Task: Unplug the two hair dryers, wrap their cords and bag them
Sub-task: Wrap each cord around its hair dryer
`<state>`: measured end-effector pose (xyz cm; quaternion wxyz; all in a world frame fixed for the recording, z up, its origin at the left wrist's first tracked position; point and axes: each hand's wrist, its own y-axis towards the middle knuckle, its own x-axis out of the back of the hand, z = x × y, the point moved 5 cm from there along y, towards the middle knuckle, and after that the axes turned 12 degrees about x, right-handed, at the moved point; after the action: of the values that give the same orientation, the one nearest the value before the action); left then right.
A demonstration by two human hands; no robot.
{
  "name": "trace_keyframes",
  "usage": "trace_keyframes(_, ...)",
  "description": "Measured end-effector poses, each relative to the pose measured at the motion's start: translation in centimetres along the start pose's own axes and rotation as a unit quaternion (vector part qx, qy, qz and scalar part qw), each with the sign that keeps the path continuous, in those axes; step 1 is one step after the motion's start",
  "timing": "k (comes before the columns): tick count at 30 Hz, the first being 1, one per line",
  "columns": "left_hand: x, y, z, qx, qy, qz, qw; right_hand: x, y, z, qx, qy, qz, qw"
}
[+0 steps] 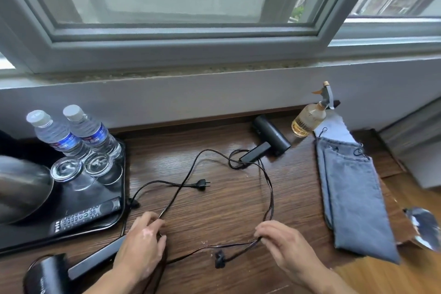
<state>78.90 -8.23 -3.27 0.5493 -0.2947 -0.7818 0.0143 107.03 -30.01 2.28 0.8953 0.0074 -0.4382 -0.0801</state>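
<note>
One black hair dryer (270, 135) lies at the back of the wooden desk, its cord (268, 188) looping toward me. A second black hair dryer (51, 274) lies at the front left edge. A loose plug (201, 184) rests mid-desk, unplugged. My left hand (140, 243) pinches a cord near the second dryer's handle. My right hand (284, 246) pinches a doubled stretch of cord close to a black cord tie (219, 259). Two grey-blue drawstring bags (353, 193) lie flat on the right.
A black tray (114, 218) at the left carries two water bottles (76, 131), upturned glasses (82, 167), a remote (87, 216) and a metal kettle (21, 188). An amber spray bottle (309, 118) stands by the wall near the bags. A window sill runs behind.
</note>
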Motion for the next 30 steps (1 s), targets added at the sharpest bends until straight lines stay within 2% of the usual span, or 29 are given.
trace_keyframes(2,0.5,0.0,-2.1,-0.024,-0.046,0.015,0.999,-0.5,0.5,-0.9,-0.030,-0.021,-0.013,0.999)
trace_keyframes(4,0.2,-0.2,-4.8,-0.051,-0.079,0.073,0.993,-1.9,1.7,-1.4,-0.054,-0.039,-0.024,0.998)
trace_keyframes(7,-0.9,-0.8,-8.8,-0.094,-0.055,0.129,0.986,-3.4,3.5,-2.9,-0.113,-0.034,-0.055,0.991)
trace_keyframes(10,-3.3,-1.0,-10.9,-0.083,-0.017,0.167,0.982,-3.3,4.4,-4.5,-0.177,-0.023,-0.063,0.982)
trace_keyframes(14,-5.1,-0.2,-13.2,-0.076,0.026,0.138,0.987,-2.8,5.4,-4.8,-0.178,-0.018,-0.047,0.983)
trace_keyframes(17,-5.1,0.7,-13.6,-0.059,-0.010,0.121,0.991,-1.2,5.3,-5.2,-0.177,0.002,-0.063,0.982)
trace_keyframes(19,-4.4,1.4,-13.7,-0.059,-0.008,0.112,0.992,0.8,5.0,-6.6,-0.215,0.005,-0.116,0.970)
trace_keyframes(21,-3.5,2.6,-13.8,-0.057,0.042,0.096,0.993,2.7,5.0,-8.8,-0.293,-0.003,-0.146,0.945)
trace_keyframes(23,-2.8,4.1,-14.4,-0.052,0.089,0.087,0.991,3.5,5.5,-11.4,-0.350,-0.014,-0.123,0.929)
trace_keyframes(25,-2.6,5.6,-15.3,-0.046,0.091,0.103,0.989,3.5,6.4,-13.4,-0.380,-0.025,-0.065,0.923)
trace_keyframes(28,-3.0,7.4,-16.8,-0.058,0.097,0.130,0.985,3.0,7.1,-14.8,-0.393,-0.028,-0.012,0.919)
trace_keyframes(30,-3.3,8.3,-17.6,-0.072,0.119,0.130,0.982,2.7,7.3,-15.0,-0.392,-0.036,-0.015,0.919)
